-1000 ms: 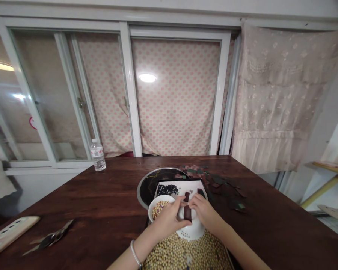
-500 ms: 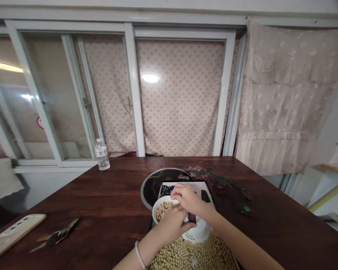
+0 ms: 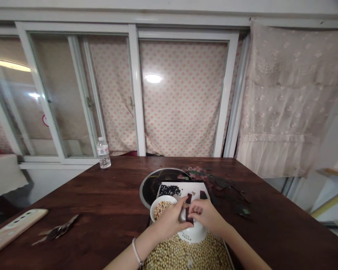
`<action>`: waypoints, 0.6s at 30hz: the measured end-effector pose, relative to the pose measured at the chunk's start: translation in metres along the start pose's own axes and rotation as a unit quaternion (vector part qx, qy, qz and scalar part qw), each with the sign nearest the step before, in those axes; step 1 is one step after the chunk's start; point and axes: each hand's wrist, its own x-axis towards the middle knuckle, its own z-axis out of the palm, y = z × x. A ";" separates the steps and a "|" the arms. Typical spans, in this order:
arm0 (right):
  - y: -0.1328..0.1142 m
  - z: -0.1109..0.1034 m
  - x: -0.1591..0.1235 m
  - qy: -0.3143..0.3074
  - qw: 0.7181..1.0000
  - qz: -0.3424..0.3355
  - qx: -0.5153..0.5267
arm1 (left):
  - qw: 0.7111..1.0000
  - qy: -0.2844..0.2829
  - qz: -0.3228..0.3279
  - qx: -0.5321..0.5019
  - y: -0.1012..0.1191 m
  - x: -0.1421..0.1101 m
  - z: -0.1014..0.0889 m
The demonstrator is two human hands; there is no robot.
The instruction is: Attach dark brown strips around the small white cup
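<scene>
My left hand [image 3: 169, 217] grips a dark brown strip [image 3: 189, 214] between thumb and fingers, holding it upright. Close against it, my right hand [image 3: 210, 214] has its fingertips pinched at the strip's face; whatever small thing may be in them is hidden. Below both hands is a white bowl with holes [image 3: 193, 237], apparently upside down, on a mass of round yellowish beads [image 3: 183, 257]. Beside my left hand stands a white bowl [image 3: 152, 212] of mixed-colour beads [image 3: 161, 208]. Black beads [image 3: 169, 189] lie in the white tray [image 3: 195, 185] behind.
A round dark plate [image 3: 148, 189] sits partly under the tray. Dark green and reddish scraps [image 3: 224, 182] spread to the right on the wooden table [image 3: 109, 210]. At the left are a water bottle [image 3: 103, 154], a phone [image 3: 15, 229] and keys [image 3: 58, 230].
My right hand reached left over the bead bowl, then came back to the strip. My left hand has kept hold of the strip. The view has turned slightly left.
</scene>
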 end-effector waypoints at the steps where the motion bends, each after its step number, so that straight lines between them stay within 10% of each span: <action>1: -0.002 0.000 0.000 -0.003 1.000 -0.003 -0.003 | 1.000 -0.002 -0.005 0.002 0.001 0.000 -0.001; 18: -0.001 0.006 0.000 0.020 0.993 0.035 0.113 | 1.000 -0.020 -0.003 -0.022 0.004 -0.001 -0.001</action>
